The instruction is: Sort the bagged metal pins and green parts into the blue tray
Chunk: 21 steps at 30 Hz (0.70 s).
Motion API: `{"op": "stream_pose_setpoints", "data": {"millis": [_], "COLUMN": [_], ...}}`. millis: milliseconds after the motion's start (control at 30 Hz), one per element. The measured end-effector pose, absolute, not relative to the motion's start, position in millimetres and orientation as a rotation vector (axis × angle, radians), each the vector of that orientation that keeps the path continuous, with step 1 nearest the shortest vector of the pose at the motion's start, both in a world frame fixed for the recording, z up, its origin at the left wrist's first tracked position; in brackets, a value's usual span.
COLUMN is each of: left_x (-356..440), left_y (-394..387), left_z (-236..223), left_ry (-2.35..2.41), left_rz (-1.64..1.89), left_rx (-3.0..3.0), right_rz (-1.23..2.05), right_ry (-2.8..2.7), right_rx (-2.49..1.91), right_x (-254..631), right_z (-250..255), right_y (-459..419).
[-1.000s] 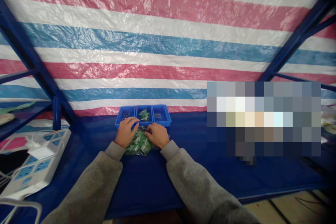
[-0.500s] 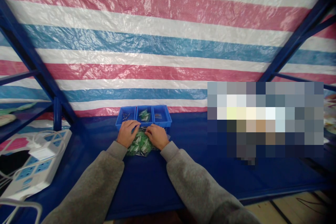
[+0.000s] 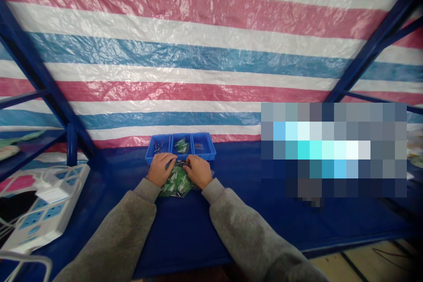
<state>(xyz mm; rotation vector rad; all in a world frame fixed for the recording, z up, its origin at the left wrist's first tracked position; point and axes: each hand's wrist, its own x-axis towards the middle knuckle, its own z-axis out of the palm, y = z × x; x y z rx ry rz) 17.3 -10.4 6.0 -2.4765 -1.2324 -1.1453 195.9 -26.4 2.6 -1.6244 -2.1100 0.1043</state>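
My left hand [image 3: 161,169] curls over the left side of a heap of small clear packets with green inside [image 3: 178,183]. Its fingertips draw toward the thumb, and anything between them is too small to make out. Across the heap, my right hand [image 3: 199,171] bends its fingers inward with thumb and forefinger close together; what they pinch cannot be made out. Small dark and silvery metal pieces [image 3: 181,163] lie between both hands. Just behind is a blue three-compartment tray [image 3: 204,157], with metal pins [image 3: 159,146] at left, green packets [image 3: 181,145] in the middle and small pieces [image 3: 198,146] at right.
A white power strip [image 3: 49,224] with plugged-in cables stands on the blue table [image 3: 185,246] at left. Blue metal posts [image 3: 42,75] rise at both sides. Striped plastic sheeting [image 3: 198,66] hangs behind. A pixelated patch covers the right side.
My right hand's fingers have shifted slightly up and apart from the left hand, showing more metal pieces between them. The left hand stays almost where it was.
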Motion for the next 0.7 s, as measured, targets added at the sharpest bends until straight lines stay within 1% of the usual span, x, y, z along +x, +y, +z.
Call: {"op": "stream_pose_setpoints", "data": {"millis": [700], "left_x": [19.7], "left_y": [-11.0], "left_z": [3.8], "left_ry": [-1.190], "left_rz": [-1.148], "left_rx": [-2.520], "right_rz": [0.076], "right_ry": [-2.134], "right_rx": [-1.654], "right_x": [191.8], "right_z": [2.7], "right_y": [-25.3]}}
